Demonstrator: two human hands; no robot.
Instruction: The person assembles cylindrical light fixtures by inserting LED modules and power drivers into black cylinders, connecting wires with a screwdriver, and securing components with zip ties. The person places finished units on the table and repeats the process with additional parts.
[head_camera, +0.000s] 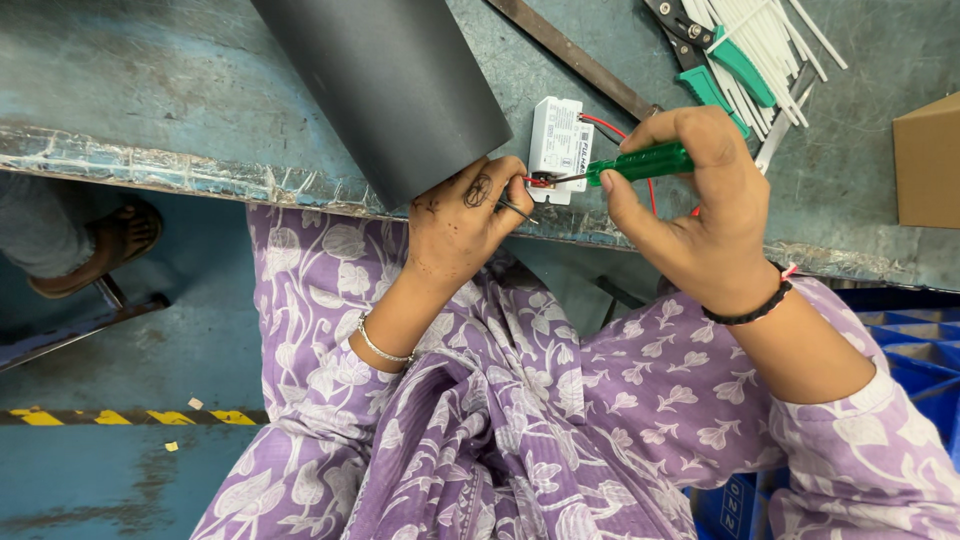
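Note:
A small white rectangular electrical module lies at the front edge of the blue workbench. My right hand grips a green-handled screwdriver, its tip at the module's near end where red wires enter. My left hand pinches thin wires at that same end, beside a large dark grey cylinder that lies on the bench.
Green-handled pliers and a bundle of white tubes lie at the back right. A cardboard box is at the right edge. A blue crate stands below right. Another person's sandalled foot shows at left.

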